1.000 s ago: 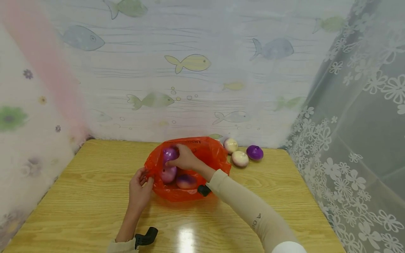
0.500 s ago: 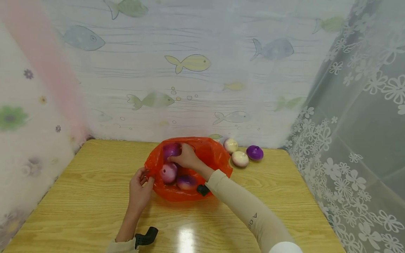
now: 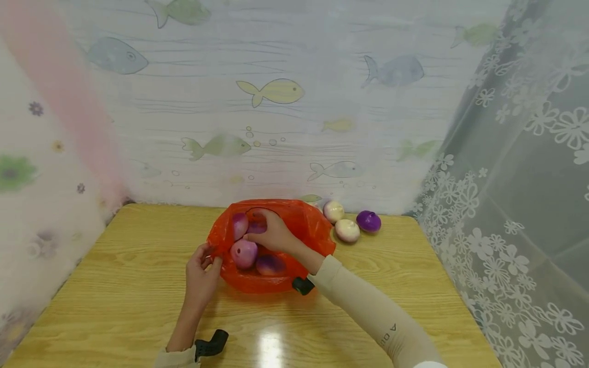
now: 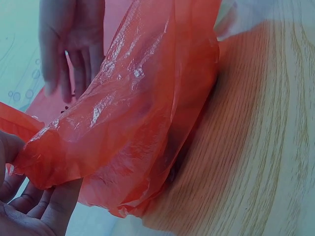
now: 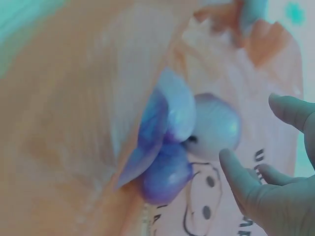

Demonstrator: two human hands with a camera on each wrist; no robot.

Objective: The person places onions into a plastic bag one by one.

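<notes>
Red and plastic, the bag (image 3: 264, 284) was pinched at its left rim by your left hand (image 3: 202, 276). Your right hand (image 3: 278, 235), thumb and fingers apart, holding nothing, hung inside beside purple onion-like bulbs (image 3: 244, 254). Beyond, the surface (image 3: 391, 266) held two cream bulbs (image 3: 347, 231) and one deep-purple bulb (image 3: 369, 222).

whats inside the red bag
At least three purplish bulbs show in the red bag. The right hand covers part of the inside, and anything beneath the bulbs is hidden.
</notes>
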